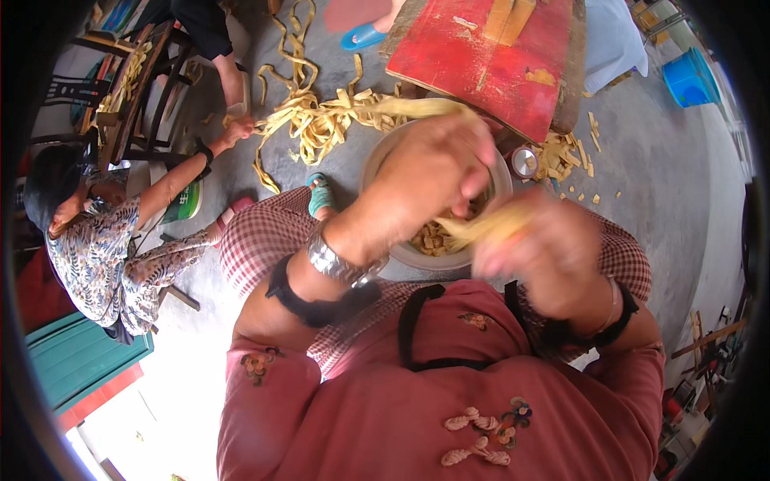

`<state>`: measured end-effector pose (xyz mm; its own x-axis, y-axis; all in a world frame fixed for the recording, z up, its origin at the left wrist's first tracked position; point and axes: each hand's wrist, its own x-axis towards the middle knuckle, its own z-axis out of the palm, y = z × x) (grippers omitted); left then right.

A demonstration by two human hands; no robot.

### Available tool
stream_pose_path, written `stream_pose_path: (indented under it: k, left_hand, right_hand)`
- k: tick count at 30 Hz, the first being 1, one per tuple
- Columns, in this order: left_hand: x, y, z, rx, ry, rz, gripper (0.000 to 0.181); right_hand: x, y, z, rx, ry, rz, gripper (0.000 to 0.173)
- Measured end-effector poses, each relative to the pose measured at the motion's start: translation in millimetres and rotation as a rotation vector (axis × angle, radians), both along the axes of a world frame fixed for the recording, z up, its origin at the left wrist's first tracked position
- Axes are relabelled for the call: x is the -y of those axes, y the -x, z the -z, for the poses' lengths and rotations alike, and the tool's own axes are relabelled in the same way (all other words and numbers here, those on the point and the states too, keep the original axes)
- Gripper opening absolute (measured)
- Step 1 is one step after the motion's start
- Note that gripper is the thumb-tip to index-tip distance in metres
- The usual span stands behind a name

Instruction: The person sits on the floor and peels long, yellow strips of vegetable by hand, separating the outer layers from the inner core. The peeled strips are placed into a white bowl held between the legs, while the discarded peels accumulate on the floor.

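Observation:
Both hands are raised in front of my chest and blurred by motion. My left hand (448,159), with a silver watch on its wrist, is above a round pale basin (415,261). A pale yellow strip (415,108) runs from the floor pile to its knuckles. Lower and to the right, my right hand (541,246) has its fingers closed around a yellow strip (487,228) that stretches towards my left hand. Small tan cut pieces (434,239) lie in the basin, partly hidden by my hands. Whether the two visible lengths are one strip I cannot tell.
A tangled pile of yellow strips (319,123) spreads over the concrete floor. Another person's hand (240,129) touches its left end. Ahead stands a worn red board (469,54), with a can (522,162) and loose pieces (556,157) beside it. A blue bucket (690,78) stands far right.

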<state>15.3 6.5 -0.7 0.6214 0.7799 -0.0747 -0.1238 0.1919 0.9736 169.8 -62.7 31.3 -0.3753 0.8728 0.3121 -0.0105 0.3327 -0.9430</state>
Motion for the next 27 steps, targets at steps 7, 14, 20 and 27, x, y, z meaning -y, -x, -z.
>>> stream_pose_path:
  k: [7, 14, 20, 27]
  left_hand:
    - [14, 2, -41, -0.16, -0.45, 0.3, 0.019]
    - [7, 11, -34, -0.338, -1.043, -0.133, 0.016]
    - [-2, 2, -23, -0.282, -1.319, -0.332, 0.019]
    - [-7, -1, -23, -0.103, -0.892, -0.238, 0.014]
  right_hand:
    - [-25, -2, 2, -0.156, -0.005, 0.298, 0.025]
    - [-32, -2, -3, 0.04, 0.38, 0.43, 0.027]
    - [-36, -9, 1, 0.088, 0.445, 0.333, 0.031]
    - [-37, -27, 9, 0.079, 0.424, 0.24, 0.034]
